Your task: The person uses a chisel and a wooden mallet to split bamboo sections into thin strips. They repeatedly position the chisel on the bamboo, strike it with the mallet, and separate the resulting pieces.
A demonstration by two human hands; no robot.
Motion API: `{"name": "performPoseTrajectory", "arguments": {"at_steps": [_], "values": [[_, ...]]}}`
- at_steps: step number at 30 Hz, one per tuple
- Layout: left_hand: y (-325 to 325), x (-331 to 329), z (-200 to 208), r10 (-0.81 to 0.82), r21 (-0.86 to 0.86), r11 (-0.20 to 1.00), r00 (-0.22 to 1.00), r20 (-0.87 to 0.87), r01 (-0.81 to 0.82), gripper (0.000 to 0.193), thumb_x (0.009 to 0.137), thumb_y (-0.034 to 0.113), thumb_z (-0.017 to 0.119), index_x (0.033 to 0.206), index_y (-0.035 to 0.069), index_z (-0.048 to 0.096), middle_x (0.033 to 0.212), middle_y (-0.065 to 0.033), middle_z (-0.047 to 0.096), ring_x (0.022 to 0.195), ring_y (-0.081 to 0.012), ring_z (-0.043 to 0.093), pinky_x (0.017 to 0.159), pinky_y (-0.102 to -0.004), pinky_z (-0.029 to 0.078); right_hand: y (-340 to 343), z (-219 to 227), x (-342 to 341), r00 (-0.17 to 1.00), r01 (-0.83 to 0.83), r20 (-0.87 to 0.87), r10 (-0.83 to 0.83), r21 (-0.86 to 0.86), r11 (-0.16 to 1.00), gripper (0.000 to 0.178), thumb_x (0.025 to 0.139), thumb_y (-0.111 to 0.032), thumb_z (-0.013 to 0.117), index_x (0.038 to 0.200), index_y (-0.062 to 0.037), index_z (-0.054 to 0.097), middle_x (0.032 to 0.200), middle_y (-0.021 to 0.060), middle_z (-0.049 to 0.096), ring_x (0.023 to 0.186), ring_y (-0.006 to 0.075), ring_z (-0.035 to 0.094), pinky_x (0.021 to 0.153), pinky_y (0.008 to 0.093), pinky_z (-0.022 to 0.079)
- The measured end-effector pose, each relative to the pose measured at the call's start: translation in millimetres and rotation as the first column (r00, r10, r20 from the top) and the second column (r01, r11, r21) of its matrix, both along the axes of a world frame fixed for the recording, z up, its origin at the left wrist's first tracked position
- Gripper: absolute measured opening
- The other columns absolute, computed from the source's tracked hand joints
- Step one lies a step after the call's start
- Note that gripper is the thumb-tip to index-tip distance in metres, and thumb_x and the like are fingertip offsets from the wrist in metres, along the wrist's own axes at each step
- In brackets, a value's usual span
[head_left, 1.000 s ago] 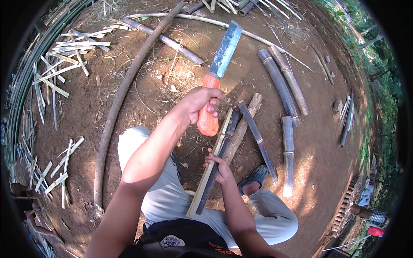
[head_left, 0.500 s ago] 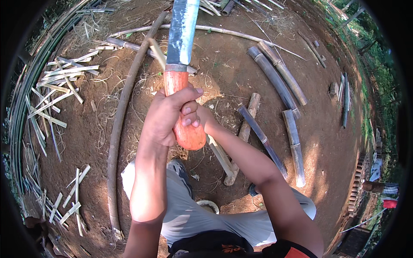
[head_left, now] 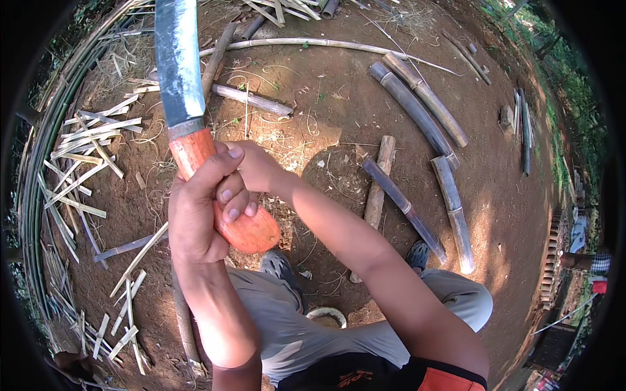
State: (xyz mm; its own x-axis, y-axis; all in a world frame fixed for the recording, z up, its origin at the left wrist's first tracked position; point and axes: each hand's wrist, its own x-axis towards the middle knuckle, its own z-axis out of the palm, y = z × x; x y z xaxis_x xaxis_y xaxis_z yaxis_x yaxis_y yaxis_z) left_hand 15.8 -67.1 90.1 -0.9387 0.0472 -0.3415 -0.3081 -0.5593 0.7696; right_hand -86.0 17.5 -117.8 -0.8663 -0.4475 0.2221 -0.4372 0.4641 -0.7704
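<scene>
My left hand [head_left: 212, 202] is wrapped round the orange wooden handle of a machete [head_left: 181, 65], its broad dark blade pointing up and away at the upper left. My right arm crosses from the right, and my right hand [head_left: 251, 166] is just behind the left one and the handle. Its fingers are hidden, so whether it holds anything does not show. A pale split bamboo strip [head_left: 140, 257] and a greyish one [head_left: 130, 247] reach in behind my left hand from the left. A thin upright sliver [head_left: 246, 107] shows beyond my right hand.
Split bamboo strips [head_left: 98, 140] lie heaped at the left, beside long green poles [head_left: 32, 195]. A long wooden pole [head_left: 186, 326] runs along the left. Bamboo sections [head_left: 450, 208] and a short log [head_left: 376, 202] lie at the right. A round pale container [head_left: 327, 316] stands between my legs.
Both hands and the machete have swung left, the blade tilting left. The bamboo strip formerly below my right hand no longer shows there; two strips now appear left of my left hand.
</scene>
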Motion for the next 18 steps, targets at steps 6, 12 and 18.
{"name": "performPoseTrajectory", "arguments": {"at_steps": [6, 12, 18], "values": [[19, -6, -3, -0.092, 0.014, 0.996, 0.994, 0.060, 0.091, 0.014, 0.091, 0.005, 0.067, 0.090, 0.008, 0.053, 0.055, 0.0042, 0.042, 0.038, -0.0082, 0.039, 0.044, -0.0295, 0.042, 319, -170, 106, 0.642, 0.529, 0.127, -0.756, 0.641, 0.556, 0.083, 0.081, -0.030, 0.076, 0.148, 0.0012, 0.037, 0.140, 0.0266, 0.052, 0.133, 0.0449, 0.048, 0.112, 0.0484, 0.040], [40, -3, -12, -0.124, -0.116, 0.983, 0.982, 0.146, 0.141, 0.017, 0.091, 0.007, 0.067, 0.097, 0.008, 0.052, 0.054, 0.0051, 0.040, 0.036, -0.0072, 0.037, 0.042, -0.0289, 0.040, 442, -204, 191, 0.322, 0.348, 0.327, -0.889, 0.832, 0.432, 0.113, 0.073, -0.033, 0.083, 0.163, -0.0198, 0.015, 0.159, 0.0176, 0.038, 0.146, 0.0383, 0.037, 0.117, 0.0524, 0.034], [76, -3, -12, -0.113, -0.242, 0.957, 0.975, 0.194, 0.159, 0.015, 0.090, 0.004, 0.068, 0.086, 0.006, 0.054, 0.054, 0.0022, 0.044, 0.037, -0.0080, 0.043, 0.042, -0.0287, 0.044, 454, -213, 179, 0.371, 0.287, 0.451, -0.812, 0.776, 0.562, 0.109, 0.068, -0.032, 0.088, 0.158, -0.0232, 0.028, 0.152, 0.0187, 0.045, 0.138, 0.0410, 0.046, 0.114, 0.0528, 0.038]]}}
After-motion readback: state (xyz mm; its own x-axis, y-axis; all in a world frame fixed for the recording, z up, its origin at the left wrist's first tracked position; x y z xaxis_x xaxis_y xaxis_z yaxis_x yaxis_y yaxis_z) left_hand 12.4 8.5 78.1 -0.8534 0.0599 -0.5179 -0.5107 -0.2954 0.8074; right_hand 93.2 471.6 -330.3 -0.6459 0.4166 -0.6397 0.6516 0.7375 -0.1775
